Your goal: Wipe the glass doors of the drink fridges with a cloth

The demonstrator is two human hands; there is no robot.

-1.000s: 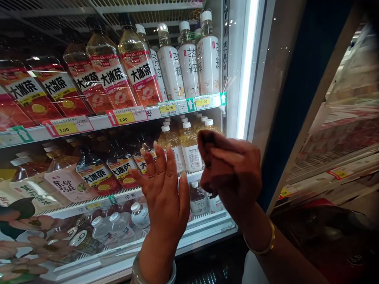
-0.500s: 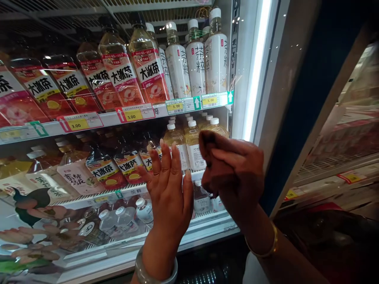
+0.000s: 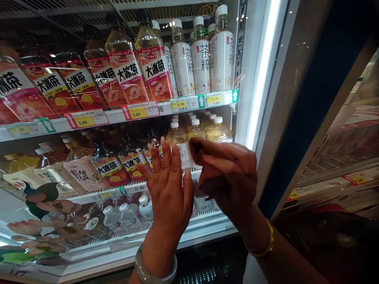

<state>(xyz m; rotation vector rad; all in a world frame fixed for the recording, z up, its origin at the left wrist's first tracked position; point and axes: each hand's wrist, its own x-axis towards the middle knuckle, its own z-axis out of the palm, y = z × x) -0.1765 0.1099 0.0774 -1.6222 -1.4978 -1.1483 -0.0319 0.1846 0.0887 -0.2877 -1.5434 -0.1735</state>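
My left hand [image 3: 168, 189] is raised with its fingers spread, holding nothing, in front of the glass door of a drinks cooler. Whether its fingers touch the glass I cannot tell. In my right hand [image 3: 237, 169] is a bunched dark reddish-brown cloth [image 3: 214, 179], gripped between thumb and fingers and partly hidden by them. Behind the two hands stand yellowish bottles with white caps [image 3: 218, 129] and dark iced tea bottles [image 3: 132, 161] on the middle shelf. A grey bangle [image 3: 154, 272] circles my left wrist, a gold one [image 3: 268, 240] my right.
Red-labelled tea bottles [image 3: 155, 67] and white-labelled bottles [image 3: 203, 63] line the upper shelf above price tags [image 3: 180, 105]. A bright light strip [image 3: 263, 67] runs beside the dark blue door frame [image 3: 299, 106]. Further right stands another shelf with a price tag [image 3: 359, 180].
My right hand has moved a little left with the cloth, closer to my left hand. The cooler has shifted slightly right in view. My left hand keeps its spread pose.
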